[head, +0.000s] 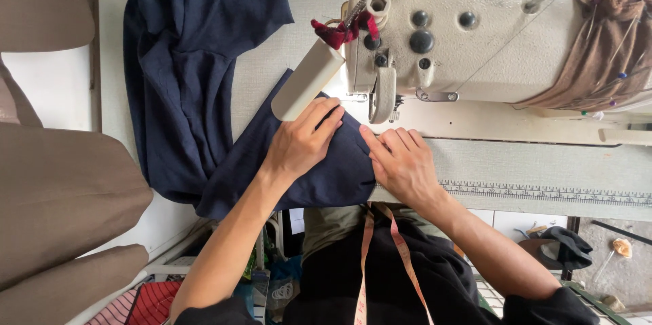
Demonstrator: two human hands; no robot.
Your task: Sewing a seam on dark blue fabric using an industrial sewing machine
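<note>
Both hands are pressing the dark navy woven cloth (pixel 319 175) flat, near the cream industrial sewing machine's (pixel 468 43) needle. The left hand (pixel 299 141) and right hand (pixel 402 162) are lying with fingers extended, gripping nothing. Most cloth is bunching far left, seemingly unfed.

I have a single view, from the camera on the person's head. It looks steeply down over the near edge of the surface (pixel 543 175), facing away from the body toward the sewing machine (pixel 468 46) at the far side. It sits close: both forearms rise from the bottom of the frame, and the left hand (pixel 302 141) and right hand (pixel 404 162) sit mid-frame. The lap and floor show below the near edge.
</note>
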